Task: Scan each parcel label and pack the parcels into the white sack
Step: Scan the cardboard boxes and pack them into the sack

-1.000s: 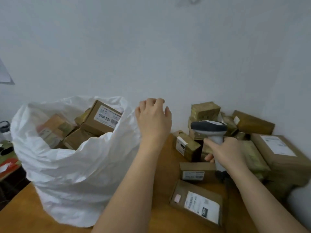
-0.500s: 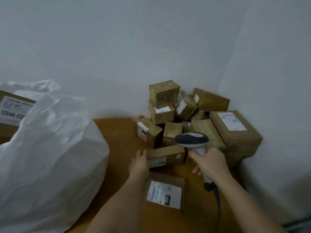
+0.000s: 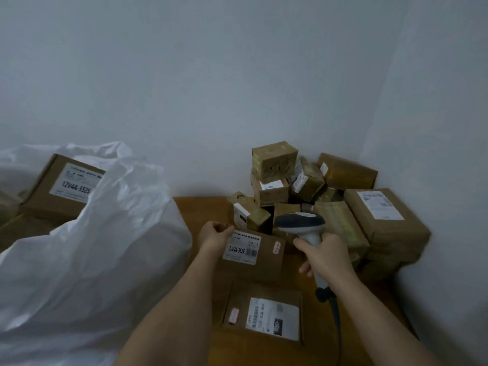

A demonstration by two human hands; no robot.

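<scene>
— So where does the person have the parcel?

— Tilted up off the bench, label side toward the camera. The left hand has its grip clamped on the upper left corner of the held parcel. Its white label reads 12V4A-5525, with a small sticker near the right edge.

— And the other hand?

— The right hand has its grip wrapped tight around the handle of the barcode scanner. The scanner's dark head sits just above the held parcel's upper right corner, and its cable hangs down by the wrist.

— Where is the sack?

— The white sack stands on the left of the bench, mouth open. A packed box with the same 12V4A-5525 marking shows inside near the top.

— Anything else waiting?

— A flat parcel lies on the bench just below the held one, label up. Behind, a pile of parcels is heaped into the wall corner, with a large brown parcel on its right side.
</scene>
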